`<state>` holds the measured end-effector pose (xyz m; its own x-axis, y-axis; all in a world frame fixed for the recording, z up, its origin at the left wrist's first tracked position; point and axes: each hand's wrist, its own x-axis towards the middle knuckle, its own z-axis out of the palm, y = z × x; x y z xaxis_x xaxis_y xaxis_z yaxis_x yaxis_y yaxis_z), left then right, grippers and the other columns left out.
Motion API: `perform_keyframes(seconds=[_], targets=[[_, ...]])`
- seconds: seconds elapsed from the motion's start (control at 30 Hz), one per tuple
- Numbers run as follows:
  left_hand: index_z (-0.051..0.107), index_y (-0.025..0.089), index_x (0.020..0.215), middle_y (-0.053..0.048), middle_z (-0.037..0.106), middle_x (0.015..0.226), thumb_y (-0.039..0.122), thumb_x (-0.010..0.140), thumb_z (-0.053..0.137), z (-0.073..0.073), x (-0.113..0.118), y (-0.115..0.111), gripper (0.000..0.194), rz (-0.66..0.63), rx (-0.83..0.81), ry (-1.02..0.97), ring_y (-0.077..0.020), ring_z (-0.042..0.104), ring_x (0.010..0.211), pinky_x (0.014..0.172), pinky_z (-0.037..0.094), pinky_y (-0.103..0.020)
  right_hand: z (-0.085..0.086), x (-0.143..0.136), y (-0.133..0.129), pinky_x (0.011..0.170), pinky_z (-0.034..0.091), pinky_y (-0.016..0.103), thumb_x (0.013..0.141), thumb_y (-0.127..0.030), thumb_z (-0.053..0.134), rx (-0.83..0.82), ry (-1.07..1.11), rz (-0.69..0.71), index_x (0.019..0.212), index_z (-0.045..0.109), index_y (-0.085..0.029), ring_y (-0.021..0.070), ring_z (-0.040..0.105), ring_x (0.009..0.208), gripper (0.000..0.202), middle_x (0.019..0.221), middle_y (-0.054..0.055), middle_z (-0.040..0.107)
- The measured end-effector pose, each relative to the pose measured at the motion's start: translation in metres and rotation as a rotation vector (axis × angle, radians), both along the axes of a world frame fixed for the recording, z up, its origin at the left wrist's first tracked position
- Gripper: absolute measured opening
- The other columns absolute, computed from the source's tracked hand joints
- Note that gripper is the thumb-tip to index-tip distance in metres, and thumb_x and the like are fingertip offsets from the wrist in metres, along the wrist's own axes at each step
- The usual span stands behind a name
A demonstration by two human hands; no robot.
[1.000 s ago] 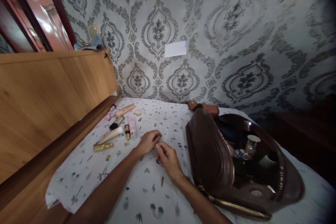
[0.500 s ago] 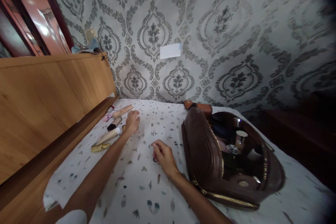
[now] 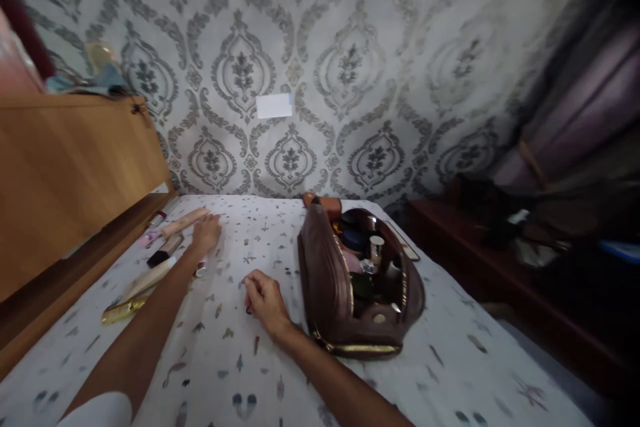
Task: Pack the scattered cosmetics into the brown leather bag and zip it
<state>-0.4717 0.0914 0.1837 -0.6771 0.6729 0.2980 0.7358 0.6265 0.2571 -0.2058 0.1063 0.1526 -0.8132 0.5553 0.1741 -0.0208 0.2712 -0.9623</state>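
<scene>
Left grip (image 3: 207,233) beside peach tube (image 3: 184,221), right grip (image 3: 265,299) seemingly curled — bare sheet (image 3: 233,250) between.

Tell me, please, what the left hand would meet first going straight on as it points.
The left hand would probably meet the wall, though depth is unclear; the sheet between looks free.

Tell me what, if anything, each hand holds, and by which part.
It cannot be told. Right hand: a small dark item shows by the curled fingers, perhaps worn. Left hand: beside the beige tube, grip unclear.
</scene>
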Motion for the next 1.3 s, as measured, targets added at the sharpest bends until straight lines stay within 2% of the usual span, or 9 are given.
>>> perform_keyframes(seconds=[0.17,0.3,0.43,0.57,0.73,0.83,1.0,1.17,1.3], targets=[[0.062,0.014,0.116,-0.019,0.06,0.122,0.021,0.088,0.046,0.013,0.014,-0.002,0.033,-0.044,-0.078,-0.014,-0.037,0.053,0.122,0.098,0.043,-0.048,0.001,-0.002,0.0,0.048,0.037,0.016,0.093,-0.021,0.048,0.001,-0.012,-0.03,0.08,0.058,-0.018,0.0072,0.047,0.043,0.017,0.053,-0.007,0.051],[0.062,0.014,0.113,-0.02,0.06,0.116,0.032,0.084,0.046,0.024,0.031,-0.004,0.037,-0.097,-0.059,-0.08,-0.0403,0.055,0.115,0.092,0.045,-0.049,0.007,0.002,0.001,0.054,0.038,0.017,0.091,-0.017,0.053,0.038,0.0,-0.047,0.082,0.062,-0.018,0.0081,0.051,0.049,0.013,0.056,-0.007,0.053],[0.064,0.018,0.103,-0.013,0.062,0.098,0.045,0.075,0.055,0.027,0.055,-0.003,0.04,-0.141,0.064,-0.241,-0.0365,0.059,0.101,0.084,0.046,-0.044,0.017,0.008,-0.001,0.062,0.038,0.019,0.087,-0.018,0.06,0.113,0.027,-0.052,0.084,0.066,-0.019,0.0101,0.053,0.058,0.007,0.061,-0.006,0.054],[0.062,0.02,0.096,-0.004,0.06,0.08,0.061,0.063,0.063,0.02,0.088,-0.002,0.054,-0.193,0.269,-0.567,-0.0249,0.06,0.078,0.069,0.047,-0.033,0.02,0.008,0.0,0.063,0.039,0.021,0.087,-0.02,0.06,0.227,0.069,-0.125,0.089,0.065,-0.021,0.0123,0.054,0.062,0.005,0.065,-0.005,0.055],[0.055,0.02,0.086,0.001,0.06,0.073,0.08,0.06,0.062,0.006,0.128,-0.008,0.066,-0.167,0.591,-1.002,-0.015,0.058,0.063,0.058,0.047,-0.025,0.01,0.003,0.009,0.075,0.047,0.027,0.09,-0.019,0.05,0.144,0.118,-0.226,0.113,0.055,-0.021,0.0157,0.06,0.078,0.024,0.086,0.0,0.062],[0.056,0.018,0.08,0.001,0.06,0.064,0.079,0.072,0.058,0.0,0.143,-0.012,0.061,-0.15,0.693,-1.218,-0.0123,0.055,0.053,0.05,0.044,-0.023,0.002,-0.001,0.014,0.072,0.049,0.029,0.091,-0.022,0.048,0.081,0.131,-0.243,0.124,0.046,-0.021,0.0164,0.06,0.076,0.033,0.093,0.002,0.06],[0.058,0.017,0.075,0.002,0.059,0.057,0.071,0.081,0.058,-0.006,0.156,-0.021,0.055,-0.148,0.798,-1.463,-0.011,0.053,0.047,0.042,0.038,-0.02,-0.001,-0.002,0.012,0.074,0.05,0.031,0.09,-0.022,0.05,0.088,0.113,-0.21,0.121,0.05,-0.02,0.0176,0.061,0.077,0.032,0.089,0.002,0.06],[0.066,0.014,0.085,-0.003,0.069,0.066,0.062,0.086,0.061,-0.009,0.161,-0.03,0.048,-0.148,0.826,-1.566,-0.0151,0.065,0.058,0.046,0.044,-0.021,0.012,0.002,0.007,0.09,0.049,0.035,0.085,-0.021,0.063,0.183,0.054,-0.26,0.131,0.051,-0.024,0.0196,0.06,0.095,0.048,0.111,0.006,0.06],[0.067,0.014,0.084,-0.002,0.07,0.067,0.058,0.084,0.066,-0.012,0.162,-0.032,0.044,-0.166,0.84,-1.575,-0.0149,0.065,0.059,0.048,0.046,-0.021,0.032,0.008,0.005,0.086,0.049,0.031,0.086,-0.023,0.067,0.206,-0.048,-0.256,0.128,0.057,-0.025,0.0173,0.06,0.093,0.044,0.111,0.004,0.056]])
